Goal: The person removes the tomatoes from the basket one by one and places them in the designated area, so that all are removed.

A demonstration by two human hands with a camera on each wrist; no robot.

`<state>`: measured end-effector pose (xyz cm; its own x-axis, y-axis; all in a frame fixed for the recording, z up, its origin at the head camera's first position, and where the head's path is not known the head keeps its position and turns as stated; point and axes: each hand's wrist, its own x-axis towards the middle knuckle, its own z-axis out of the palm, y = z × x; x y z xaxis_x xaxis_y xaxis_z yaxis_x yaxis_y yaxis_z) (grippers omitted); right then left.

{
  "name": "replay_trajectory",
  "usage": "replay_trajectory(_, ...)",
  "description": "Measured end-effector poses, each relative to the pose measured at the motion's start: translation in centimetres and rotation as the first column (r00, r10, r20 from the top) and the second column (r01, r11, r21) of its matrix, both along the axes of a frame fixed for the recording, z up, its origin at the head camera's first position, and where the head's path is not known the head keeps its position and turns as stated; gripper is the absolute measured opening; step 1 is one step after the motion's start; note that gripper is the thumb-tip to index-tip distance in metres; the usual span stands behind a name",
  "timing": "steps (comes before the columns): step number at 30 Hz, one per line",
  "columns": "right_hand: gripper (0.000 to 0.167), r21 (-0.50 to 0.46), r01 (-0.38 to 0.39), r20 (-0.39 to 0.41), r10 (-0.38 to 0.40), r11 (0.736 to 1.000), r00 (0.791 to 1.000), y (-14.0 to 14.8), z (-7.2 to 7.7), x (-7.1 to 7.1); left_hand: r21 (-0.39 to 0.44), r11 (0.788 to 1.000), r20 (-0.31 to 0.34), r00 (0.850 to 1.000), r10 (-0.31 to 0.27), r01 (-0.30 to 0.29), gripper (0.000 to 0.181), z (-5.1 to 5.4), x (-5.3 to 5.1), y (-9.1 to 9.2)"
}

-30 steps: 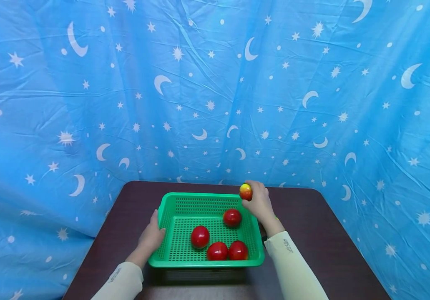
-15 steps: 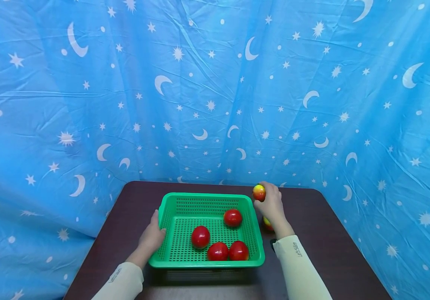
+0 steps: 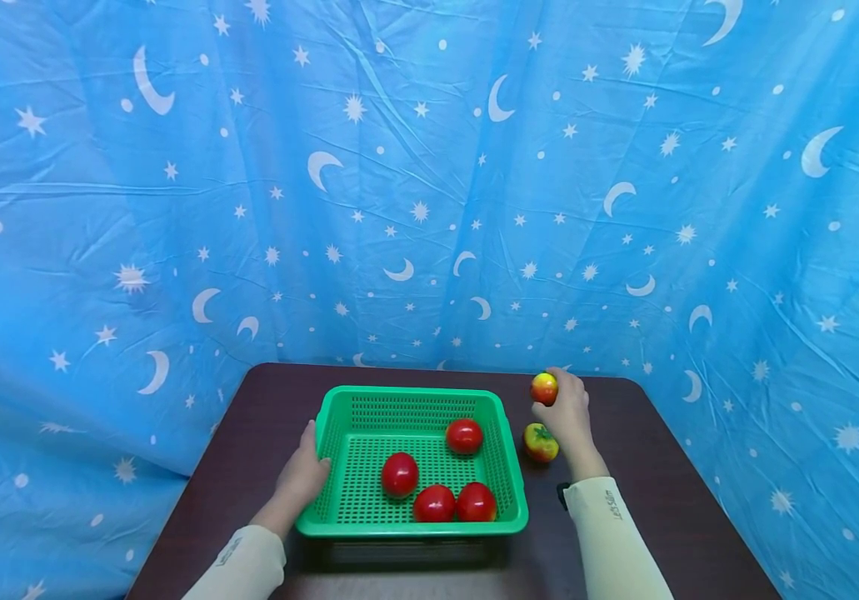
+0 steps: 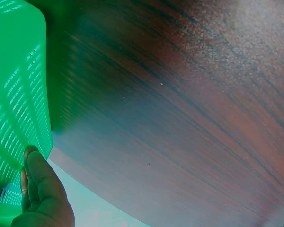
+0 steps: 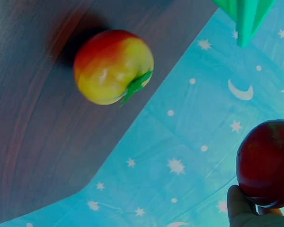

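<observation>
My right hand (image 3: 570, 412) holds a red and yellow tomato (image 3: 544, 388) between thumb and fingers, above the table to the right of the basket. In the right wrist view this tomato (image 5: 267, 163) looks dark red. Another tomato (image 3: 541, 443), with a green calyx, lies on the table just nearer than it. My left hand (image 3: 303, 473) grips the left side of the green plastic basket (image 3: 410, 528), thumb over the rim. In the left wrist view its fingers (image 4: 45, 177) lie along the slotted outer wall. Several red tomatoes, among them one tomato (image 3: 400, 475) near the middle, sit inside.
The dark wooden table (image 3: 646, 500) bears the basket and the loose tomato. A blue curtain (image 3: 429, 208) with moons and stars hangs behind the table and along both sides.
My right hand has carried its tomato rightward, from the basket's far right corner to over the table. The tomato lying there has come into full view. Left hand and basket stay put.
</observation>
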<state>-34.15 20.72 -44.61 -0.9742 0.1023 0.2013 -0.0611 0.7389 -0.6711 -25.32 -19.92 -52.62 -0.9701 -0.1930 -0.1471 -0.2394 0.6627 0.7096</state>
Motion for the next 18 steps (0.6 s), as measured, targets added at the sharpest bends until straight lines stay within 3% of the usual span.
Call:
replay_trajectory(8, 0.069, 0.008, 0.030, 0.017, -0.030, 1.000, 0.999, 1.4, -0.9, -0.2, -0.001, 1.000, 0.000, 1.000, -0.001, 0.001, 0.077, 0.4, 0.2, 0.2)
replay_trajectory(18, 0.069, 0.003, 0.103, 0.028, -0.103, 0.995, 0.994, 3.1, -1.7, 0.2, -0.004, 1.000, 0.009, 1.000, -0.001, 0.001, 0.079, 0.1, 0.0, 0.1)
